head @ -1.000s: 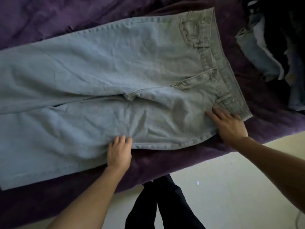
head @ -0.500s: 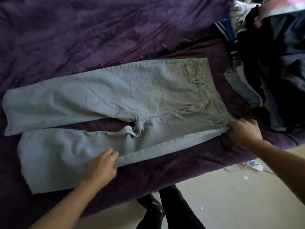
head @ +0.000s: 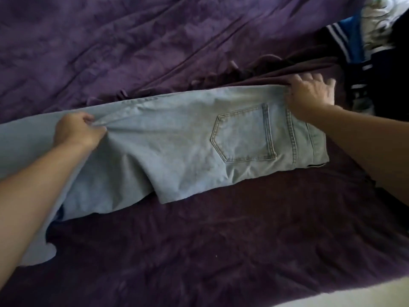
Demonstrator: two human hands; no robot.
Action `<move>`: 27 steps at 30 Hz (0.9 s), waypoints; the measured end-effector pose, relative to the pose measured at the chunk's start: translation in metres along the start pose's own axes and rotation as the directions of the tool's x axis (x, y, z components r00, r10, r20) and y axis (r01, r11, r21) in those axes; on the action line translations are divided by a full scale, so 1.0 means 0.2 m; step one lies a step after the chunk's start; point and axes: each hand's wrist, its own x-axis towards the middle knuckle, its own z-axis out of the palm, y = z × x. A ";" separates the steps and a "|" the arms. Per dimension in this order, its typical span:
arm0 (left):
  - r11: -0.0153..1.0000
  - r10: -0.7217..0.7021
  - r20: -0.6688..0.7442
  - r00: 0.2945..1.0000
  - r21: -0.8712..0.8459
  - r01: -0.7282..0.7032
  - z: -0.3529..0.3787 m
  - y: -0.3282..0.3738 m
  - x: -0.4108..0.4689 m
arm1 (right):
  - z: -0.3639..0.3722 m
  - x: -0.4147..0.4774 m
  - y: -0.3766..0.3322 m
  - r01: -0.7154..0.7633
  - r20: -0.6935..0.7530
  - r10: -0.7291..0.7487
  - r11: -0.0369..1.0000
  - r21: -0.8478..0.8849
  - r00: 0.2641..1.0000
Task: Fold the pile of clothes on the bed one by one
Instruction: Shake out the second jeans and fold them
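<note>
Desk: Purple bedspread [head: 221, 251] fills the picture. Where do the jeans lie?
Reporter: The light-blue jeans [head: 177, 140] lie across its middle, one leg laid over the other. A back pocket [head: 243, 134] faces up and the waistband [head: 316, 140] is at the right.
Desk: And the person's hands?
Reporter: The left hand [head: 77, 131] bunches denim in curled fingers at the thigh, near the far edge. The right hand [head: 309, 94] curls its fingers over the waistband's far corner, gripping it.
Desk: The other clothes?
Reporter: The pile of clothes [head: 358, 41], dark cloth and a blue piece with white stripes, sits upper right, just beyond the right hand.
</note>
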 end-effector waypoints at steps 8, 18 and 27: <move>0.987 0.122 0.047 0.991 0.095 -0.126 0.16 -0.21 -0.26 | 0.15 -0.23 -0.43 0.291 -0.041 -0.289 0.947 0.138 0.957; 0.927 0.015 0.191 0.981 0.365 -0.086 -0.04 -1.17 -0.68 | 0.11 -0.85 -1.46 0.443 0.006 -0.495 0.781 0.440 0.869; 0.996 0.010 0.080 0.997 0.093 -0.018 -0.52 -1.68 -0.37 | 0.11 -1.07 -2.39 0.394 0.257 -0.499 0.843 0.366 0.828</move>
